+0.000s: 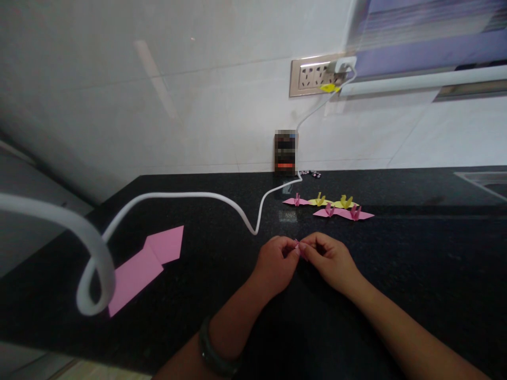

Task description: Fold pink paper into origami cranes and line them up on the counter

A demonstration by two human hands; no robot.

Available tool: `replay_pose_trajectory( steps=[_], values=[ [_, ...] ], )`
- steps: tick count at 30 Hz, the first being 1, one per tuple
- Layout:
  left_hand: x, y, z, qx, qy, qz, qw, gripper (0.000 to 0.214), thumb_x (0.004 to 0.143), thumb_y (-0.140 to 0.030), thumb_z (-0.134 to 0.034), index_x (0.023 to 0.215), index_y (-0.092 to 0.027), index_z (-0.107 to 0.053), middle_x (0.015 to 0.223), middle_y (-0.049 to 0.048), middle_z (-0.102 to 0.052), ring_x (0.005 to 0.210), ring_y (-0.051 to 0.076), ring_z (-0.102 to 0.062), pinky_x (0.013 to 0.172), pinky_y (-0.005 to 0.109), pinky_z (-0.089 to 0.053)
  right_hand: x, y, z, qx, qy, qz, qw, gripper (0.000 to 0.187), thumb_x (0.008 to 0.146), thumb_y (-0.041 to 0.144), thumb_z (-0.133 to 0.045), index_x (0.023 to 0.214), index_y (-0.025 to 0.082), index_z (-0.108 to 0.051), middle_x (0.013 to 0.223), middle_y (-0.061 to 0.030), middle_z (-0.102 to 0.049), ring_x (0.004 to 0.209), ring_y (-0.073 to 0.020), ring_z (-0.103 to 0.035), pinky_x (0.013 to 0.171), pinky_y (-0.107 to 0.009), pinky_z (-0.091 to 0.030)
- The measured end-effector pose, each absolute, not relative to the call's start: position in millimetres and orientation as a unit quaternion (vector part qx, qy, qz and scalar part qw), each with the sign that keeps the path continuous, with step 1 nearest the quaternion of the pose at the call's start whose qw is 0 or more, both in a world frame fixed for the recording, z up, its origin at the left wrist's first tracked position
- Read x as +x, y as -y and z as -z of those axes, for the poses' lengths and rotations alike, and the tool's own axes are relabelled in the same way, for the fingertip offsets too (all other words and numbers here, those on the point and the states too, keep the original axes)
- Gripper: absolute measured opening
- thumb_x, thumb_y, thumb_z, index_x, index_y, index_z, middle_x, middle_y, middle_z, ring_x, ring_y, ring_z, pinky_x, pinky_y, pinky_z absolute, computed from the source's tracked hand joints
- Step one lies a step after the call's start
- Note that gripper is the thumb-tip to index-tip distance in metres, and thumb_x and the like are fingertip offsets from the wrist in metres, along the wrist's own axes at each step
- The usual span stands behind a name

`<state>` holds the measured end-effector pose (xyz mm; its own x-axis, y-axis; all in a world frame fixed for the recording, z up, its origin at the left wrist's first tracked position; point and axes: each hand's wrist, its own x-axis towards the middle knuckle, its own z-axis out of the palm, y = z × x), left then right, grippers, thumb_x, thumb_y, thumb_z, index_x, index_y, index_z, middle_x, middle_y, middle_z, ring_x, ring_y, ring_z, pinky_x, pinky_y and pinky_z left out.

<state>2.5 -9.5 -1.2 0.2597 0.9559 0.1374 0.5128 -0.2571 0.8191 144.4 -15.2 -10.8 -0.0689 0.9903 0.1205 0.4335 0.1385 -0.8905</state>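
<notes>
My left hand (pixel 275 263) and my right hand (pixel 329 258) meet over the black countertop (pixel 415 264), fingertips pinched together on a small folded pink paper piece (pixel 298 245). Only a sliver of the paper shows between the fingers. Both hands are closed. A dark band sits on my left wrist (pixel 214 351). Behind the hands lies a row of finished folded paper figures: several pink ones (pixel 344 212) and two yellow ones (pixel 331 201).
Two flat pink paper sheets (pixel 147 263) lie at the left. A white cable (pixel 178 196) loops across the counter from a wall socket (pixel 317 76) to a small dark device (pixel 285 152) leaning on the tiled wall. A sink edge (pixel 483 182) shows far right.
</notes>
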Motion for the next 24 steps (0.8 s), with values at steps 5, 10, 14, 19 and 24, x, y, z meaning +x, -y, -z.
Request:
replay_pose_trajectory(
  steps=[5, 10, 14, 19, 24],
  values=[
    [1.9, 9.3, 1.1, 0.728, -0.502, -0.354, 0.304, 0.015, 0.072, -0.024, -0.046, 0.074, -0.016, -0.058, 0.085, 0.0031, -0.056, 0.081, 0.011, -0.051, 0.072, 0.024, -0.040, 144.5, 15.3, 9.3, -0.547, 0.669, -0.322, 0.387, 0.019, 0.076, 0.033, -0.045, 0.072, 0.018, -0.056, 0.063, -0.0007, -0.054, 0.058, -0.0118, -0.049, 0.054, -0.024, -0.039],
    [1.8, 9.3, 1.9, 0.734, -0.489, -0.335, 0.332, 0.016, 0.074, -0.026, -0.044, 0.075, -0.018, -0.057, 0.079, 0.0011, -0.058, 0.076, 0.011, -0.052, 0.070, 0.024, -0.040, 145.6, 15.8, 8.6, -0.540, 0.684, -0.295, 0.393, 0.018, 0.076, 0.030, -0.045, 0.068, 0.018, -0.055, 0.065, -0.0012, -0.054, 0.061, -0.0124, -0.050, 0.058, -0.025, -0.040],
    [1.5, 10.0, 1.8, 0.731, -0.498, -0.330, 0.330, 0.018, 0.074, -0.028, -0.043, 0.074, -0.017, -0.058, 0.077, 0.0012, -0.058, 0.075, 0.011, -0.052, 0.068, 0.024, -0.040, 145.8, 15.4, 9.5, -0.532, 0.681, -0.309, 0.397, 0.016, 0.076, 0.030, -0.046, 0.070, 0.018, -0.055, 0.067, -0.0015, -0.055, 0.063, -0.0126, -0.052, 0.060, -0.026, -0.041],
    [1.6, 10.8, 0.3, 0.734, -0.501, -0.332, 0.316, 0.017, 0.074, -0.027, -0.044, 0.071, -0.017, -0.057, 0.075, 0.0015, -0.057, 0.072, 0.011, -0.051, 0.066, 0.024, -0.039, 145.2, 13.8, 9.2, -0.495, 0.688, -0.313, 0.428, 0.014, 0.075, 0.026, -0.049, 0.066, 0.017, -0.056, 0.079, -0.0042, -0.058, 0.073, -0.0139, -0.054, 0.067, -0.027, -0.042],
    [1.2, 10.8, -1.7, 0.738, -0.499, -0.328, 0.314, 0.015, 0.074, -0.024, -0.044, 0.072, -0.016, -0.057, 0.075, 0.0018, -0.056, 0.071, 0.011, -0.050, 0.066, 0.024, -0.039, 144.9, 14.3, 8.1, -0.495, 0.669, -0.352, 0.428, 0.013, 0.074, 0.026, -0.050, 0.068, 0.017, -0.057, 0.082, -0.0051, -0.060, 0.074, -0.0146, -0.055, 0.067, -0.028, -0.043]
  ],
)
